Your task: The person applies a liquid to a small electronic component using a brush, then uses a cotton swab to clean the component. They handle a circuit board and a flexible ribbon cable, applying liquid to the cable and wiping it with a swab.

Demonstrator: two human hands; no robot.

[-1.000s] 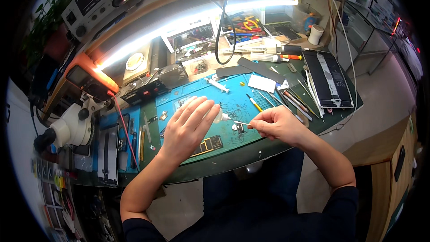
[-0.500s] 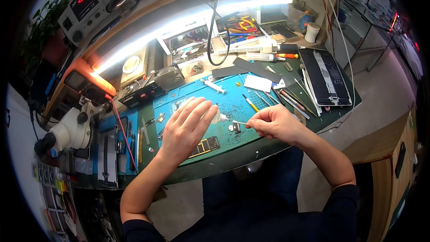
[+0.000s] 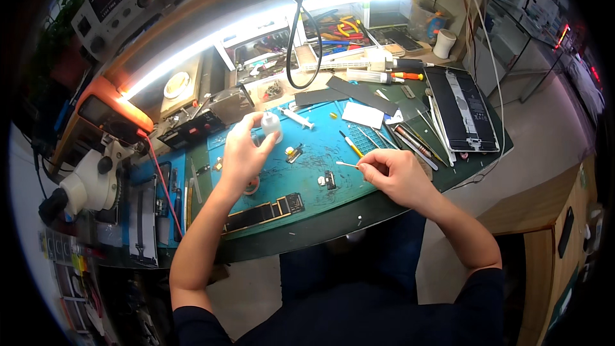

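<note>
My left hand (image 3: 242, 157) has its thumb and fingers around a small translucent squeeze bottle (image 3: 272, 129), which stands upright at the back of the blue work mat (image 3: 282, 173). Pinched in my right hand (image 3: 398, 176) is a cotton swab (image 3: 346, 164), its white tip pointing left over the mat. Below that tip lies a small black-and-white electronic part (image 3: 328, 181). Another small part with metal and yellow bits (image 3: 294, 153) rests right of my left hand. Toward the mat's front edge is a long black framed component (image 3: 264, 214).
A white syringe (image 3: 296, 118) lies behind the bottle. To the right are tweezers and thin tools (image 3: 413, 141), and an opened tablet-like device (image 3: 462, 112). An orange multimeter (image 3: 112, 110) and a white microscope (image 3: 90, 182) stand at left. A black cable (image 3: 296, 45) hangs above the bench.
My left hand has drawn the bottle left and away from the swab, from tilted with its nozzle at the swab's tip to upright. The swab stays in my right hand.
</note>
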